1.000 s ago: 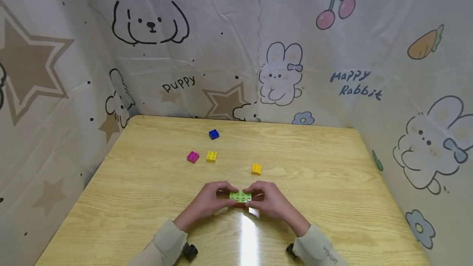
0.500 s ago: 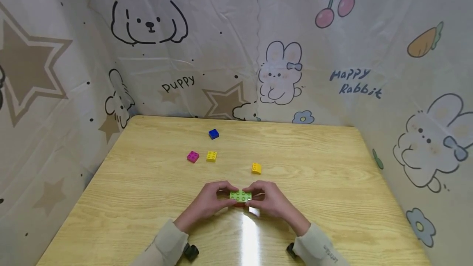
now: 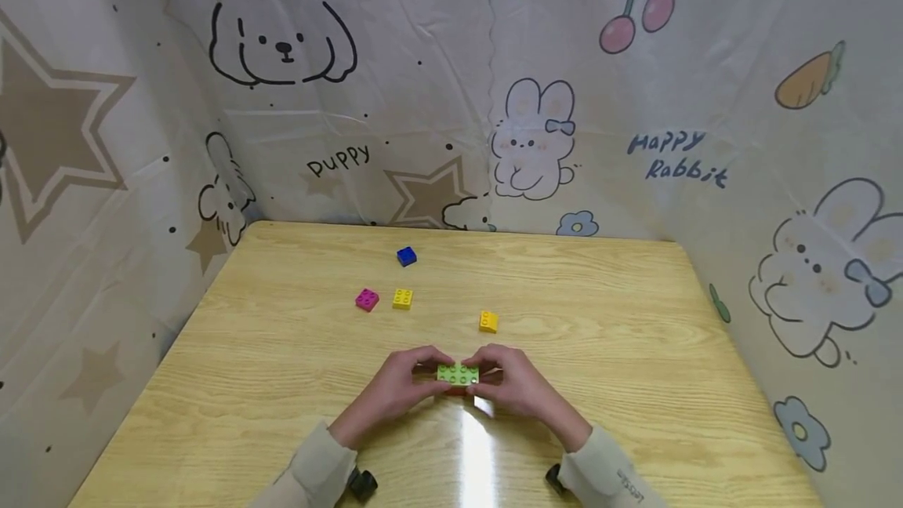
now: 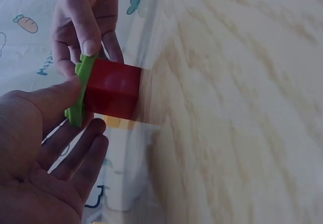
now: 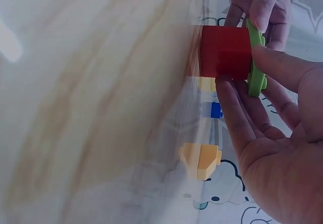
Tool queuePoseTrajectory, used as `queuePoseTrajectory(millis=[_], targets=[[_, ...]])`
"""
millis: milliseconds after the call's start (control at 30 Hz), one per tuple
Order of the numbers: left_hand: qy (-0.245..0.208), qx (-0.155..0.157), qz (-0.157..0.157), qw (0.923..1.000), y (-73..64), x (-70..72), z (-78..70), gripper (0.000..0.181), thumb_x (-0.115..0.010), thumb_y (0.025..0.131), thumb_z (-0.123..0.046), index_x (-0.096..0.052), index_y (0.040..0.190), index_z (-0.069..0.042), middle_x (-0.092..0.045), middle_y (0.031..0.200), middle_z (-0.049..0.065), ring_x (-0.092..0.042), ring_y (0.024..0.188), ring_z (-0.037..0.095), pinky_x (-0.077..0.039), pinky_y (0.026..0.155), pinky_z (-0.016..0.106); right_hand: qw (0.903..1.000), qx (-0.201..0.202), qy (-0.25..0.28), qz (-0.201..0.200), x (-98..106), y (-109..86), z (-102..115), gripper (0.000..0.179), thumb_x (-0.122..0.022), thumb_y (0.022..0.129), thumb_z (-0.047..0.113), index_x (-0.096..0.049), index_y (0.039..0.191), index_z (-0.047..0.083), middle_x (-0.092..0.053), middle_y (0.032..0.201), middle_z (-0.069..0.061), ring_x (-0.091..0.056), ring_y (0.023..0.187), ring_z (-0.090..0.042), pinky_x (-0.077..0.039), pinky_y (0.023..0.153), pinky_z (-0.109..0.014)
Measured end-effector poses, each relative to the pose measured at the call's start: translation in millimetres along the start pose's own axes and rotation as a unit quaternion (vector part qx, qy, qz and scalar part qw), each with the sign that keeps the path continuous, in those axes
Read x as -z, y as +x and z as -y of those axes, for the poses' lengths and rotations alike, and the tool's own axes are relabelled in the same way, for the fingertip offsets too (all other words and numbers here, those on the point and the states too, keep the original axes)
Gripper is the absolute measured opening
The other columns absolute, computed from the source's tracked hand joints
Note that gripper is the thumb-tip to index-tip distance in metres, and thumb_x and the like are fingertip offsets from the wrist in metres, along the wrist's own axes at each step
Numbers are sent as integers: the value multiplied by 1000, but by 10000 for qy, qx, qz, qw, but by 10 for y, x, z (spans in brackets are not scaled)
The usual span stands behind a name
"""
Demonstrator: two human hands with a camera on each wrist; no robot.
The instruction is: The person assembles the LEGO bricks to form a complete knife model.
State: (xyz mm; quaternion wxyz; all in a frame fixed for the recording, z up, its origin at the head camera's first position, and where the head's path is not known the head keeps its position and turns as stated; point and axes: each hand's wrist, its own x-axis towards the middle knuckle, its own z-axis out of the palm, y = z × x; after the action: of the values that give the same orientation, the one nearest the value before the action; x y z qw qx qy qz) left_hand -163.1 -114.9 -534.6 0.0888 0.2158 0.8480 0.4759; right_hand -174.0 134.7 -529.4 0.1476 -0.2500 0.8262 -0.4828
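Note:
A light green studded toy brick plate (image 3: 458, 373) lies flat on top of a red toy brick (image 4: 113, 89), its ends sticking out past the red one. My left hand (image 3: 402, 381) pinches the plate's left end between thumb and fingers. At the opposite end, my right hand (image 3: 518, 384) grips it the same way, thumb on the near side. The red brick (image 5: 225, 52) stands on the wooden table, mostly covered by the plate in the head view.
Beyond the hands lie a yellow-orange sloped brick (image 3: 488, 322), a yellow brick (image 3: 402, 299), a magenta brick (image 3: 367, 300) and, farther back, a blue brick (image 3: 406, 256). A printed cloth (image 3: 423, 100) surrounds the table (image 3: 600, 312) at the back and sides.

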Motion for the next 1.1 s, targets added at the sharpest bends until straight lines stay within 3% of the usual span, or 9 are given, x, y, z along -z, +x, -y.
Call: queuePoseTrajectory(millis=[200,433,600,767,933,1100], targets=[[42,37,20,10000,-11,10,-25,37,-80,92,-22,-70,127,-19,-73,123,-8,-69,113,11,-55,104,34,9998,80,-164,-11,-4,-8,12,28,-81,90,9,-73,117,7,-72,114,-9,-71,105,-26,-61,89,-26],[-229,250,-100,9994,4,136,-6,38,-75,97,-25,-67,132,-12,-72,129,4,-68,118,20,-55,106,43,9998,130,-174,2,2,-8,19,27,-80,90,10,-73,117,6,-72,113,-9,-71,104,-26,-61,88,-24],[-66,415,-779,9961,103,325,92,36,-73,98,-20,-66,133,-11,-71,130,6,-66,121,25,-53,108,48,9998,99,-169,-6,3,-10,41,27,-80,91,10,-74,117,7,-72,115,-9,-71,104,-26,-61,87,-24],[300,551,-1584,9854,230,565,267,40,-75,97,-18,-65,135,-11,-69,133,8,-62,125,29,-50,110,51,9997,40,-244,-26,9,-15,64,28,-80,90,10,-73,117,7,-72,116,-8,-71,104,-24,-60,87,-22],[607,706,-2084,9736,310,757,432,48,-77,95,-19,-62,140,-9,-64,134,18,-59,121,37,-48,107,55,9996,5,-267,-4,15,-20,76,28,-80,90,9,-73,117,7,-72,118,-8,-71,104,-24,-59,87,-20],[657,951,-2433,9630,354,862,556,53,-78,94,-18,-59,142,-6,-61,137,22,-56,124,39,-48,106,56,9996,-31,-271,29,22,-16,75,28,-80,90,8,-73,117,6,-72,117,-9,-72,101,-23,-58,86,-19]])
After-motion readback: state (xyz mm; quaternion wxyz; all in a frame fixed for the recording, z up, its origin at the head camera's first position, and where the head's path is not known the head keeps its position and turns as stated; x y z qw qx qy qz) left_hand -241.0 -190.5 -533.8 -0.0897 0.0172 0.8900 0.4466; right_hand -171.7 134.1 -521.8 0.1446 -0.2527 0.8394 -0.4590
